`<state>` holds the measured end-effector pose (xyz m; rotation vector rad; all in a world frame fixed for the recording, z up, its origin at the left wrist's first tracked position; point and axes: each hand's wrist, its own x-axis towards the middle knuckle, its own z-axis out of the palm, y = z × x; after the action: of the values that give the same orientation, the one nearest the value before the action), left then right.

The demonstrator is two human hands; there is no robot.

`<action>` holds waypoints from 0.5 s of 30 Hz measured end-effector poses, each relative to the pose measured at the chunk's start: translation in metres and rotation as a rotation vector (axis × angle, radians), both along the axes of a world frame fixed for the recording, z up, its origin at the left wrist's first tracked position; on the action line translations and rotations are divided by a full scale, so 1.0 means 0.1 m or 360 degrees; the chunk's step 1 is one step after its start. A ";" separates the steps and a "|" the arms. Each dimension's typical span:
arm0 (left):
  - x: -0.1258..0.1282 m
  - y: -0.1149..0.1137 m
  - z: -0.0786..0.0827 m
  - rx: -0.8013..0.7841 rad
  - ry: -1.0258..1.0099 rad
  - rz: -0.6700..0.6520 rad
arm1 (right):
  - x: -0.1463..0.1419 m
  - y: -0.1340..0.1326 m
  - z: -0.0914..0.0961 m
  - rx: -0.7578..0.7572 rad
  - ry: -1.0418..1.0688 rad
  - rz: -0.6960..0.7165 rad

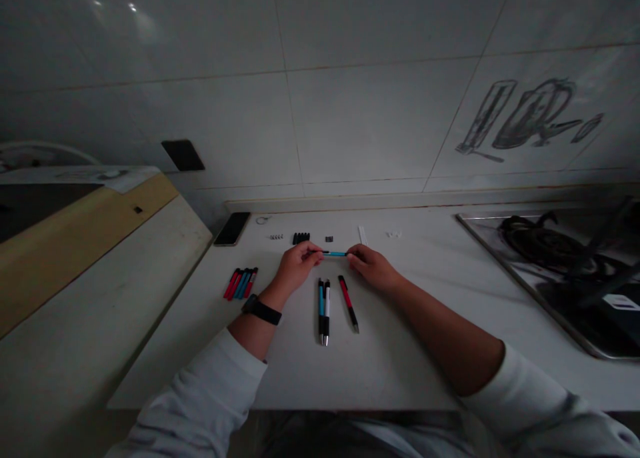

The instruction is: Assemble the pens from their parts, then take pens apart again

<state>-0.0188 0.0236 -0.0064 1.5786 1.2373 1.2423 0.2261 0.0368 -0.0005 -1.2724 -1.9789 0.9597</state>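
A blue pen barrel (334,253) is held level above the white counter (410,351) between both hands. My left hand (296,268), with a black watch on its wrist, pinches the barrel's left end. My right hand (369,267) pinches its right end. Just below the hands lie three assembled pens side by side: a blue one (321,308), a white one (327,309) and a red one (349,303). To the left lies a bunch of red and blue barrels (241,283).
Small pen parts lie in a row at the back: springs (276,237), black caps (301,238), a black piece (329,239), white pieces (363,235). A phone (233,229) lies at the back left. A gas hob (565,265) fills the right. A lower surface (85,298) adjoins on the left.
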 end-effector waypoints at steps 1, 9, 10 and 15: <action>0.00 0.00 0.01 -0.0003 0.0003 0.0001 | 0.00 0.00 0.01 -0.0010 -0.0016 0.0017; 0.00 0.00 -0.03 0.0008 -0.0009 -0.0022 | 0.01 0.01 0.00 0.0009 -0.0045 0.0047; 0.00 0.01 -0.04 0.0009 -0.0017 -0.0027 | 0.01 0.01 -0.01 0.0033 -0.0049 0.0035; 0.01 0.02 -0.05 -0.0003 -0.0008 -0.0014 | 0.01 0.02 -0.01 0.0009 -0.0070 0.0048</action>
<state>-0.0183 0.0259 -0.0111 1.5770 1.2271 1.2384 0.2266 0.0386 -0.0012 -1.2740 -2.0386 0.9474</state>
